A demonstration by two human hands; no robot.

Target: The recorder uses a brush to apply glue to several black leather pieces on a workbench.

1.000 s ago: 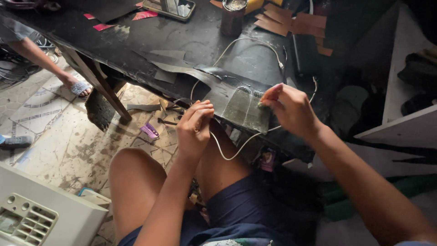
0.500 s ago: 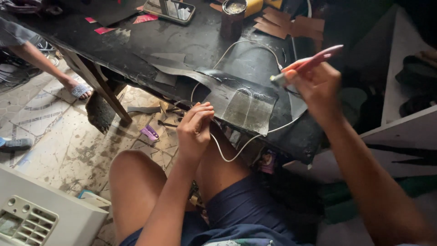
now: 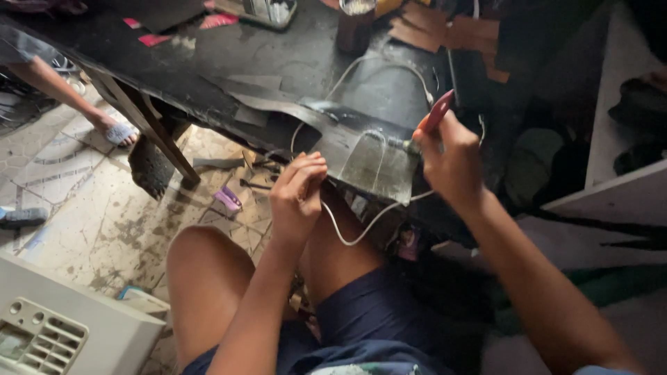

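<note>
The left hand (image 3: 297, 198) is curled narrow at the front edge of the long black worktable (image 3: 208, 62), fingers pinched on a thin white cord (image 3: 361, 232) that sags in a loop below the table edge, above the knees. The right hand (image 3: 451, 163) is closed around a slim red-handled tool (image 3: 436, 112), handle sticking up & back, tip down by the right edge of a dark grey flat leather-like piece (image 3: 379, 167) lying on the table w/ white stitching along its border. Cord runs up from the loop to the piece near the right hand; more cord curves over the tabletop behind.

A dark brown cup (image 3: 354, 28) stands further back, w/ brown cut scraps (image 3: 424, 31) beside it. Left, another person's foot in a sandal (image 3: 117, 132) rests on the tiled floor (image 3: 62, 201). A pale grey plastic casing (image 3: 62, 333) sits bottom left.
</note>
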